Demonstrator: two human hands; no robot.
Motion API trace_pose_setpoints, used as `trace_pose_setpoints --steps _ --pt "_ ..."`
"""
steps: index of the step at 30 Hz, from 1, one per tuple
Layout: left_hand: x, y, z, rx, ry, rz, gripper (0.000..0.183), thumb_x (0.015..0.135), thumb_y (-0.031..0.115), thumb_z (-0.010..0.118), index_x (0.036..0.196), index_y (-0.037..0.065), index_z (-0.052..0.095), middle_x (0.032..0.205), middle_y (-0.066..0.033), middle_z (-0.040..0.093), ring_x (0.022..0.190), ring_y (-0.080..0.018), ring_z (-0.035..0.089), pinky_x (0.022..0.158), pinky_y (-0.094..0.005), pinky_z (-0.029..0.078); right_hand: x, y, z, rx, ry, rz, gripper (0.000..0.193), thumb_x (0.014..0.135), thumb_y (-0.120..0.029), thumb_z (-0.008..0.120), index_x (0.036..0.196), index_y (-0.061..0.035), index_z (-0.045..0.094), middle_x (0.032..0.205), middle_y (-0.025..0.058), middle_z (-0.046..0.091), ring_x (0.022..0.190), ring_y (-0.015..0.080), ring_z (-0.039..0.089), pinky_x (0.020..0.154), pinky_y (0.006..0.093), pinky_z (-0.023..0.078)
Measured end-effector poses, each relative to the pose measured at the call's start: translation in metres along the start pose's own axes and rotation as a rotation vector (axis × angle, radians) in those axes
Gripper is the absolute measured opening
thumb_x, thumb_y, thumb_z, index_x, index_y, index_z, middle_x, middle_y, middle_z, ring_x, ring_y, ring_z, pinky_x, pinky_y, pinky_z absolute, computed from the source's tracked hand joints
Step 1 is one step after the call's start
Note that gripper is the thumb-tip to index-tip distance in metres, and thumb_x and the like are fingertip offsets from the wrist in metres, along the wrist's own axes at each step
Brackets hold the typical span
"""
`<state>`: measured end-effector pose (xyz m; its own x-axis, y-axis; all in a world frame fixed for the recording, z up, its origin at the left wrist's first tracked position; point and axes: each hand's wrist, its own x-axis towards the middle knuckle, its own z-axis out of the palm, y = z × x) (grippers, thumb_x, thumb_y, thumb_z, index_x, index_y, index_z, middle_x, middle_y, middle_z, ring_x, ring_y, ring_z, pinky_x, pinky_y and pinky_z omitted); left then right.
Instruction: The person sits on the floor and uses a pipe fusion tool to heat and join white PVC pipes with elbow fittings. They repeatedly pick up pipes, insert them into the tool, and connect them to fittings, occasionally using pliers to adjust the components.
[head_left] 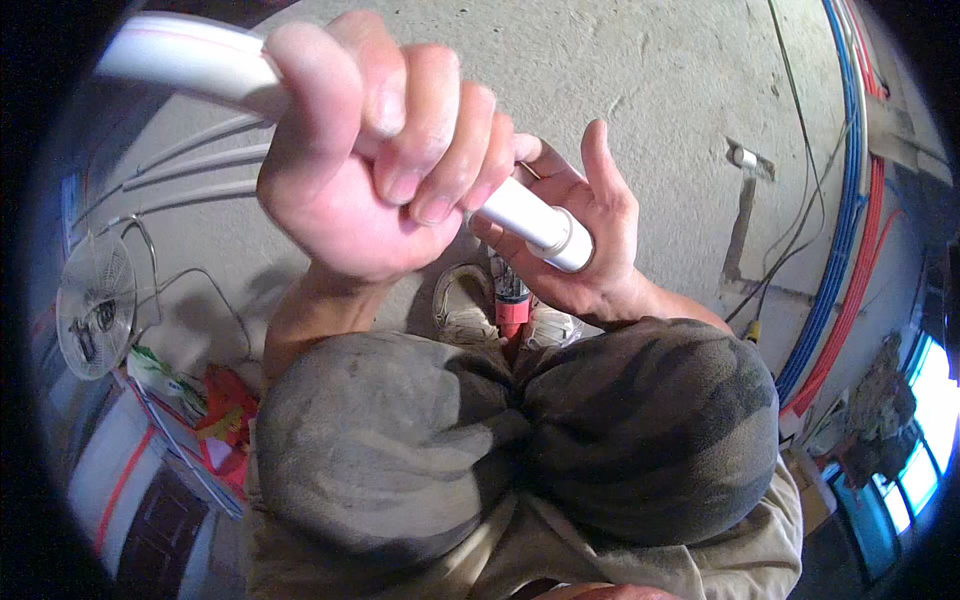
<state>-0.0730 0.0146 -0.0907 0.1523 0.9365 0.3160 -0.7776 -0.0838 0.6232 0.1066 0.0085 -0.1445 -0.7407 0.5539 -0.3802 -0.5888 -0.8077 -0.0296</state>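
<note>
A white plastic pipe (190,62) slants across the upper part of the head view, from the upper left down toward the middle. My left hand (385,160) is closed around it, fingers wrapped over the top. At the pipe's lower right end sits a short white coupling (568,245). My right hand (600,225) has its palm against that coupling, thumb raised and fingers stretched apart under and behind the pipe, not wrapped round it. Between my shoes (465,312) stands a red and dark tool (512,308), partly hidden by my knees.
More white pipes (200,165) lie on the concrete floor (660,80) at the left, near a fan (97,305) and a red bag (228,415). Along the right run blue pipes (840,260) and red pipes (858,270). A loose black cable (805,150) hangs beside a wall recess with a white pipe stub (744,157).
</note>
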Motion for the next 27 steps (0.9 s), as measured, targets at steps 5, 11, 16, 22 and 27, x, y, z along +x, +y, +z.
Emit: trace_pose_setpoints --steps 5,11,16,22,27 --pt "-0.008 -0.003 0.015 0.017 0.036 0.031 0.041 0.105 0.052 0.056 0.089 0.015 0.051 0.064 0.0048 0.046 0.05 -0.0093 0.042 0.055 -0.0281 0.039 -0.01 0.005 0.005 -0.078 0.03 -0.08 0.076 0.104 -0.07 0.037 0.117 -0.0012 0.065 0.109 0.0125 0.068 0.101 0.0234 0.065 0.096 0.0384 0.051" --pt "-0.008 -0.005 0.019 0.067 -0.016 0.039 0.04 0.106 0.051 0.056 0.09 0.014 0.052 0.064 0.0037 0.046 0.049 -0.0103 0.041 0.054 -0.0288 0.039 -0.014 0.006 0.006 -0.116 0.039 -0.09 0.071 0.104 -0.067 0.039 0.114 -0.0019 0.066 0.105 0.0105 0.068 0.097 0.0214 0.063 0.093 0.0356 0.051" --pt "-0.011 -0.006 0.019 0.042 -0.019 0.014 0.039 0.107 0.049 0.055 0.091 0.014 0.052 0.064 0.0035 0.046 0.049 -0.0102 0.041 0.053 -0.0287 0.039 -0.015 0.009 0.001 -0.153 0.068 -0.098 0.069 0.104 -0.066 0.042 0.113 -0.0021 0.066 0.104 0.0105 0.068 0.096 0.0212 0.063 0.092 0.036 0.051" --pt "-0.015 -0.003 0.021 0.056 -0.02 0.006 0.038 0.107 0.048 0.056 0.092 0.014 0.052 0.065 0.0036 0.046 0.051 -0.0099 0.042 0.054 -0.0292 0.038 -0.015 0.013 0.001 -0.186 0.072 -0.073 0.067 0.104 -0.065 0.043 0.114 -0.0028 0.065 0.103 0.011 0.069 0.098 0.0229 0.066 0.091 0.0371 0.053" --pt "-0.013 -0.005 0.026 0.044 -0.011 -0.005 0.038 0.108 0.048 0.053 0.093 0.013 0.051 0.065 0.0033 0.045 0.051 -0.0101 0.042 0.054 -0.0292 0.038 -0.018 0.014 0.003 -0.236 0.03 -0.113 0.066 0.104 -0.065 0.043 0.112 -0.003 0.065 0.104 0.0125 0.07 0.1 0.0244 0.067 0.091 0.0385 0.053"
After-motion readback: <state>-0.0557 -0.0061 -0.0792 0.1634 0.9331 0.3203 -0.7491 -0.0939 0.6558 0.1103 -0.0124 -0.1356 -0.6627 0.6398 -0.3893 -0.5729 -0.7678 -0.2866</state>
